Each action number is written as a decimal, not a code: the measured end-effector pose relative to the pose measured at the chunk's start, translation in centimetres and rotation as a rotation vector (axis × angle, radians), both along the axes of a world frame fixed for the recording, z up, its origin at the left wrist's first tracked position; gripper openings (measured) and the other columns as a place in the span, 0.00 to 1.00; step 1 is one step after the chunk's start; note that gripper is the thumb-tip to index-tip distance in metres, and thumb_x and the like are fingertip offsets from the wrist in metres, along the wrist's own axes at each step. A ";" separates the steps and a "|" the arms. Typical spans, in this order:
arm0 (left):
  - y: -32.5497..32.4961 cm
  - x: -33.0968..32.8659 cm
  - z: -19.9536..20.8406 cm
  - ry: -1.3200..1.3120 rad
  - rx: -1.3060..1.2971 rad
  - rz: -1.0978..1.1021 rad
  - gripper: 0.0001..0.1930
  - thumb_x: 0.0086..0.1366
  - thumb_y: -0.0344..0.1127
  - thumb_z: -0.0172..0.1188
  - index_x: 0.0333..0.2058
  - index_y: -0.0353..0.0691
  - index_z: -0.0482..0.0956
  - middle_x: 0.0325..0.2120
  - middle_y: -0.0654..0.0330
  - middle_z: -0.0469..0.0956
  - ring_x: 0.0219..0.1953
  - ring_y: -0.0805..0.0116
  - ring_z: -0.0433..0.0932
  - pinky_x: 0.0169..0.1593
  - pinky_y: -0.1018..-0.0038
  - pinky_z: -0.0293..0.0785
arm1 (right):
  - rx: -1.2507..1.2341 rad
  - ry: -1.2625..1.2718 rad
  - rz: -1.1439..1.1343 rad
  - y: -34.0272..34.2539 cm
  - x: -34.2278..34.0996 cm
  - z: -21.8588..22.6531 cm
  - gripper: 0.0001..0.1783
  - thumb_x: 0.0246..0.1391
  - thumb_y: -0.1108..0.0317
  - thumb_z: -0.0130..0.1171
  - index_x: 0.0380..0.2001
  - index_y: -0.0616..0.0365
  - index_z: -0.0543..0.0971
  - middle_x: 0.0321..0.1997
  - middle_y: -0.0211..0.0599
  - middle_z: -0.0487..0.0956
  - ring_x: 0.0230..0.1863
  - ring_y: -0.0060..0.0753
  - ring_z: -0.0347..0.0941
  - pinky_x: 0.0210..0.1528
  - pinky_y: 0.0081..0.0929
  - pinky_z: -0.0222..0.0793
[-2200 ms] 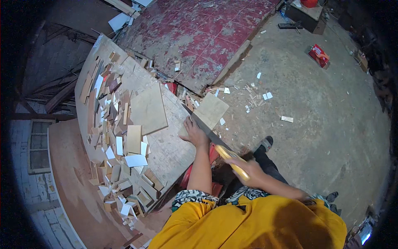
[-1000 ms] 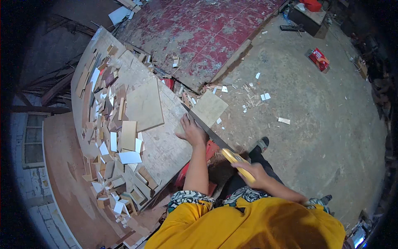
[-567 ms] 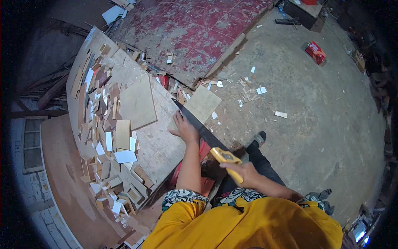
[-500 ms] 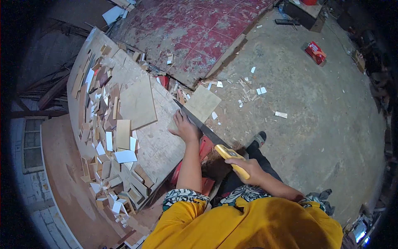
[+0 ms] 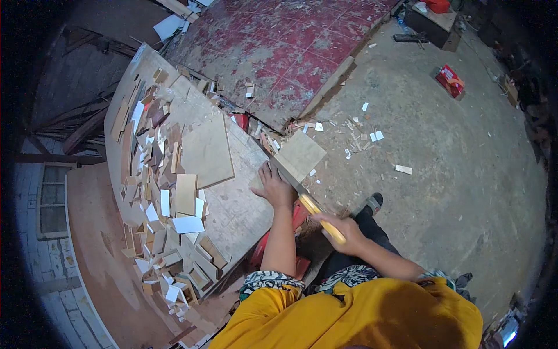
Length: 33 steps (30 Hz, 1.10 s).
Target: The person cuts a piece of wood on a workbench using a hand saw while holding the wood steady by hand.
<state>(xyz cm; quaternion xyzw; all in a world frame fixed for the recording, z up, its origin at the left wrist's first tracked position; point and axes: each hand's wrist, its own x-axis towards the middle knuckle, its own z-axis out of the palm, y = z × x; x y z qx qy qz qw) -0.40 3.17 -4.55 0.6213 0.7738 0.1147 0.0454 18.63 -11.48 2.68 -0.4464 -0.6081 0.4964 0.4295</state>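
My right hand (image 5: 343, 234) is closed round the yellow handle of a handsaw (image 5: 314, 205). The saw's dark blade runs up and left along the workbench edge, against a square wooden board (image 5: 300, 155) that sticks out over the floor. Spread flat, my left hand (image 5: 273, 185) presses on the part of the board lying on the workbench (image 5: 229, 215), close beside the blade. Much of that part is hidden under the hand. A larger thin wooden panel (image 5: 206, 152) lies on the bench to the left of my left hand.
Wood and white offcuts (image 5: 187, 195) crowd the bench's left side. Below the bench edge is something red (image 5: 260, 250). Chips and scraps (image 5: 376, 136) litter the concrete floor, with a red box (image 5: 450, 81) farther off. Red tiles (image 5: 290, 52) lie beyond a raised ledge.
The saw has slid along the board's edge, its handle now nearer the board and turned more edge-on. My left hand stays pressed on the board. The whole view has shifted slightly.
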 end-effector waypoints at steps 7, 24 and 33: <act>-0.2 -0.9 -1.1 0.068 -0.006 -0.041 0.24 0.64 0.34 0.52 0.60 0.52 0.72 0.65 0.63 0.63 0.71 0.61 0.55 0.61 0.24 0.34 | -0.012 -0.174 0.015 -0.2 0.2 1.5 0.36 0.47 0.78 0.58 0.60 0.36 0.71 0.44 0.52 0.81 0.39 0.58 0.79 0.38 0.39 0.77; 0.1 -0.2 -0.6 0.081 0.019 -0.028 0.25 0.64 0.36 0.51 0.61 0.49 0.69 0.63 0.60 0.65 0.69 0.60 0.56 0.60 0.23 0.38 | -0.043 -0.007 -0.039 3.8 -0.2 4.8 0.28 0.51 0.77 0.58 0.57 0.48 0.72 0.47 0.51 0.80 0.44 0.48 0.81 0.46 0.32 0.75; 0.6 0.2 -0.1 0.027 0.032 0.023 0.25 0.66 0.36 0.49 0.62 0.49 0.68 0.63 0.63 0.65 0.69 0.63 0.57 0.60 0.23 0.39 | 0.026 -0.101 -0.014 2.9 -0.5 5.3 0.30 0.52 0.76 0.58 0.60 0.44 0.70 0.46 0.53 0.80 0.44 0.58 0.78 0.45 0.38 0.74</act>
